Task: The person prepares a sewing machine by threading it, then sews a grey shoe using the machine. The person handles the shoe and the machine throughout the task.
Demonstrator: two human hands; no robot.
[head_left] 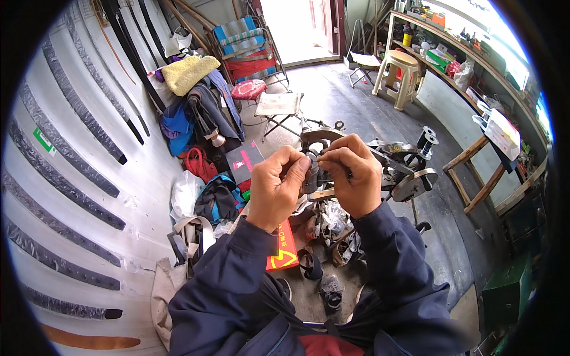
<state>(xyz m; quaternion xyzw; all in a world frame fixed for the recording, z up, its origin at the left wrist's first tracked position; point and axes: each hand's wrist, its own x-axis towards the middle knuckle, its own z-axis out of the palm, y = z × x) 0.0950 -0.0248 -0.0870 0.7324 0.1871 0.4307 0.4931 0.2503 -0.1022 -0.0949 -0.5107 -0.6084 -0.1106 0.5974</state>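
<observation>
2 dark sleeves (219, 288) lie nearest. The left hand (276, 187) and right hand (358, 176) each pinch thumb to fingers; I cannot tell what they grip. A metal machine (408, 185) stands just beyond them.

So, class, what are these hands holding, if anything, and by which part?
It cannot be told: the left hand and right hand are both bent as if pinching, near the metal machine, but anything in their grasp is hidden or too small.

Left of my left hand (274, 188), I count one red handbag (205, 168); beyond my right hand (360, 178), one metal machine (411, 184), one beige plastic stool (399, 60).
</observation>
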